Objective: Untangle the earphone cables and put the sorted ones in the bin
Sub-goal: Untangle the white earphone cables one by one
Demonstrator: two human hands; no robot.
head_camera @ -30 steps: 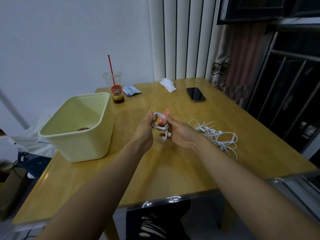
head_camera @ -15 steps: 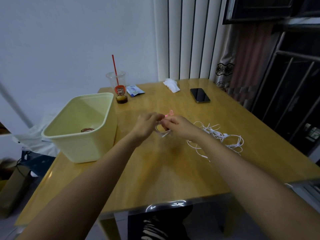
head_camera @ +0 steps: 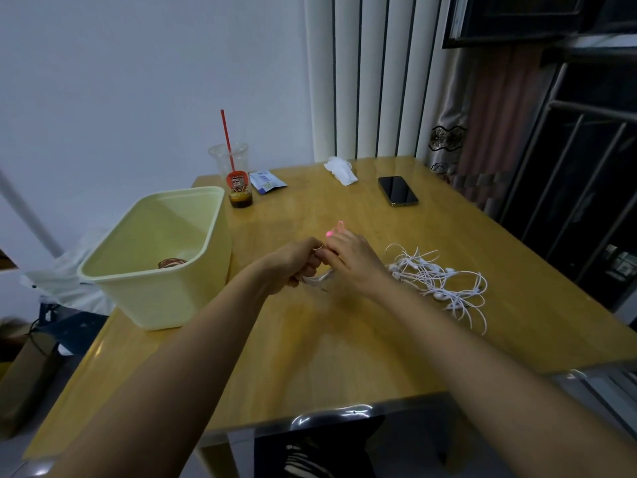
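Both my hands meet over the middle of the wooden table (head_camera: 310,357). My left hand (head_camera: 298,262) and my right hand (head_camera: 351,260) grip a coiled white earphone cable (head_camera: 320,278), mostly hidden and blurred between them. A pink tie (head_camera: 336,229) sticks up above my right fingers. A tangled pile of white earphone cables (head_camera: 437,277) lies on the table just right of my right hand. The pale yellow bin (head_camera: 151,257) stands at the left, with a brownish coil (head_camera: 171,262) on its bottom.
At the back of the table stand a plastic cup (head_camera: 234,174) with a red straw, a small blue packet (head_camera: 267,181), a crumpled white tissue (head_camera: 339,169) and a black phone (head_camera: 397,190). A barred window lies to the right.
Both hands have dropped closer to the table with the coiled cable, which is now less visible between them. The view has shifted slightly leftward.
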